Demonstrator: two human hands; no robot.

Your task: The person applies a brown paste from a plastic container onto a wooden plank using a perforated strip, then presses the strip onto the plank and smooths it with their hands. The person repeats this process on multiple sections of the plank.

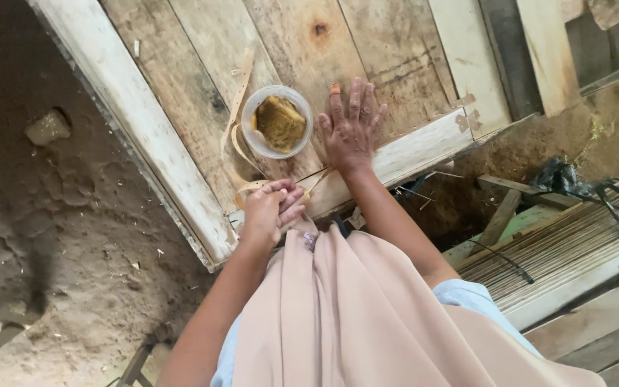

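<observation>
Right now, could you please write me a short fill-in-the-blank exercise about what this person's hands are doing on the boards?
1. The right hand lies ____ on the wooden boards.
2. The left hand grips a thin pale ____.
3. The round clear tub holds a ____ sponge.
4. The tub sits to the ____ of the flat hand.

Missing words: flat; strip; yellow-brown; left

A rough rural craft workplace, outdoors or under a shelter. Weathered plank platform (pixel 202 57) at twelve o'clock, bare dirt floor (pixel 51 215) at nine. Split bamboo slats (pixel 560 236) at four.
</observation>
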